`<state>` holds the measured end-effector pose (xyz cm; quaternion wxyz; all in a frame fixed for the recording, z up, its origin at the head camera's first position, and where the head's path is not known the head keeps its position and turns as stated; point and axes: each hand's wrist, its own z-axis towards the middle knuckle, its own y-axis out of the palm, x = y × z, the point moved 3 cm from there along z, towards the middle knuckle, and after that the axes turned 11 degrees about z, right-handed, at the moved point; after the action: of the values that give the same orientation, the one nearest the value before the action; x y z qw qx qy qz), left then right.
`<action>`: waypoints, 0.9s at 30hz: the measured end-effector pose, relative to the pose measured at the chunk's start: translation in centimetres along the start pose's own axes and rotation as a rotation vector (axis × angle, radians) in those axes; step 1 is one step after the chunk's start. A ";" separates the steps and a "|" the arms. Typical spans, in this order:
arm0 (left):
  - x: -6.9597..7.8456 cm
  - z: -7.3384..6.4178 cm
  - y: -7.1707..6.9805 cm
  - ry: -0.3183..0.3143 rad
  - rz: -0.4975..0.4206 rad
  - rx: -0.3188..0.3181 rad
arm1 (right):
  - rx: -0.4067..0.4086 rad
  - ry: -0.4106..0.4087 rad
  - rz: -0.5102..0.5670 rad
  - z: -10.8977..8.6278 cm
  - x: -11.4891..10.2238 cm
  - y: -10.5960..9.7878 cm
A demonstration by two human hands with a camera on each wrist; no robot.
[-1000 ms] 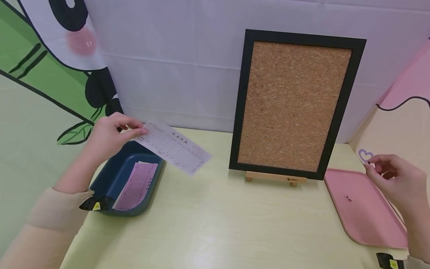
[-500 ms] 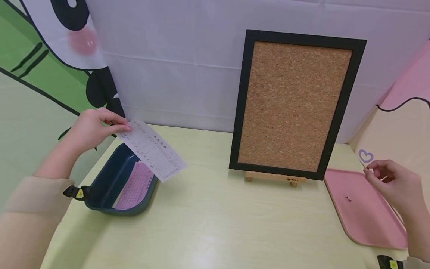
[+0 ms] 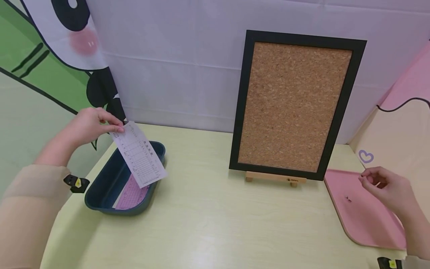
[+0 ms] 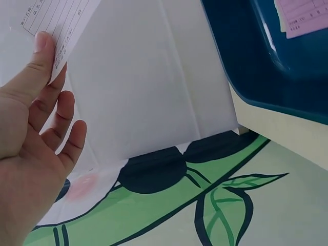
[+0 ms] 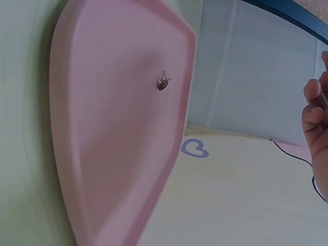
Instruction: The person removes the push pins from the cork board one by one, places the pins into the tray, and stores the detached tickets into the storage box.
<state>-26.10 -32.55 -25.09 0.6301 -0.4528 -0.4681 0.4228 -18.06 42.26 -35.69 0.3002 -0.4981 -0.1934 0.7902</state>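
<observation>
In the head view my left hand (image 3: 89,127) pinches a white printed paper slip (image 3: 140,157) by its upper corner. The slip hangs tilted over a dark blue bin (image 3: 100,186) and partly hides the pink printed slips (image 3: 132,196) lying in it. In the left wrist view, thumb and forefinger grip the slip's corner while the other fingers are loosely bent. On the right, my right hand (image 3: 391,190) hovers over a pink tray (image 3: 369,224), thumb and forefinger pinching a tiny dark thumbtack, mostly hidden. A few thumbtacks (image 5: 163,83) lie together on the tray.
A black-framed cork board (image 3: 295,108) leans on a small wooden easel (image 3: 275,176) at the back of the pale table (image 3: 228,224). A cloth backdrop (image 3: 174,74) with cartoon prints, including a purple heart (image 3: 366,156), hangs behind.
My left hand has moved left with the white slip, which has swung steeper and now overlaps the bin. My right hand has lowered slightly toward the tray, away from the heart.
</observation>
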 end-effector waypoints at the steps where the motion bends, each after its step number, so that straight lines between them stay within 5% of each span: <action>1: -0.1 0.1 0.1 0.006 0.010 -0.010 | -0.009 -0.007 0.006 0.0 0.2 0.0; 11: -1.5 1.2 1.9 0.078 0.111 -0.150 | -0.114 -0.038 0.006 -0.4 2.2 0.8; 19: -2.3 1.6 3.6 0.090 0.098 -0.260 | -0.153 -0.011 -0.015 -0.5 3.2 0.8; 27: -2.4 1.7 5.8 0.119 0.088 -0.300 | -0.220 0.018 -0.021 -0.5 4.1 1.2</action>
<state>-28.84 -33.24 -30.97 0.5631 -0.5861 -0.4675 0.3477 -19.28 44.10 -39.38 0.2537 -0.5332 -0.2813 0.7565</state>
